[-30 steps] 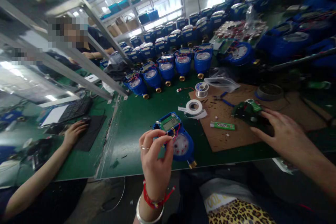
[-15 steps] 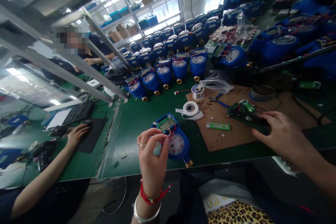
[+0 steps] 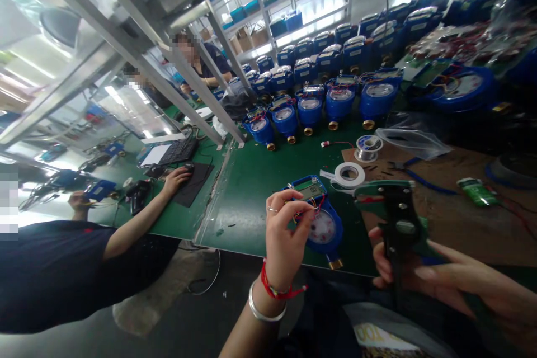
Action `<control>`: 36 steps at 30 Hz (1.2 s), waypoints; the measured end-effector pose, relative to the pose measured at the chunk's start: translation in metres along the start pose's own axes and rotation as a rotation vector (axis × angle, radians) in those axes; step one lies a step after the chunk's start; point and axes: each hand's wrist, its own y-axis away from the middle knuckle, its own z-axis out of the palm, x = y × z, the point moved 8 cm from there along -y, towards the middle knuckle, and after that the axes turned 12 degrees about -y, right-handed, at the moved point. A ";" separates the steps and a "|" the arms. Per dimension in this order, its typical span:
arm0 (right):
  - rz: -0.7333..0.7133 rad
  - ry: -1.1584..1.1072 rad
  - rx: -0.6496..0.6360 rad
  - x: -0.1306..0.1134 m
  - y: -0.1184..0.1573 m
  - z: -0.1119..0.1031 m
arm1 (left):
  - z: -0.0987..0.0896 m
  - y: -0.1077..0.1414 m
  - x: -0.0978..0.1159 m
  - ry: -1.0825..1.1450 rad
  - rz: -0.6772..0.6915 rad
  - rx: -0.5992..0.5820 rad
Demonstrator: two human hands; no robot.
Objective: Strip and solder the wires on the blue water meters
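Thin coloured wires (image 3: 298, 216) are pinched between the thumb and fingers of my left hand (image 3: 287, 229). They come from a blue meter (image 3: 324, 228) with a small display (image 3: 312, 191), a round clear dial and a brass fitting at its lower end. The meter lies near the front edge of the green table. My right hand (image 3: 436, 274) is wrapped round the handles of a dark green and black hand tool (image 3: 398, 218), its head raised to the right of the meter. Part of the right fingers is hidden behind the tool.
A white tape roll (image 3: 349, 174), a solder spool (image 3: 368, 148), blue-handled pliers (image 3: 428, 180) and a green battery (image 3: 477, 192) lie beyond the tool. Rows of blue meters (image 3: 310, 109) stand behind. At left, a co-worker's hand (image 3: 178, 178) rests on a mouse.
My right hand has picked the green and black tool up off the brown board and brought it nearer the meter. The view has shifted left. My left hand keeps its pinch on the wires.
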 end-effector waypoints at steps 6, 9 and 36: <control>0.356 -0.586 -0.206 -0.002 -0.019 0.058 | 0.001 0.002 -0.004 0.079 -0.025 -0.021; 0.398 -0.659 -0.248 0.001 -0.024 0.068 | 0.000 0.002 -0.008 0.122 -0.038 -0.016; 0.422 -0.606 -0.277 0.006 -0.025 0.068 | -0.011 0.002 -0.005 0.017 0.135 0.118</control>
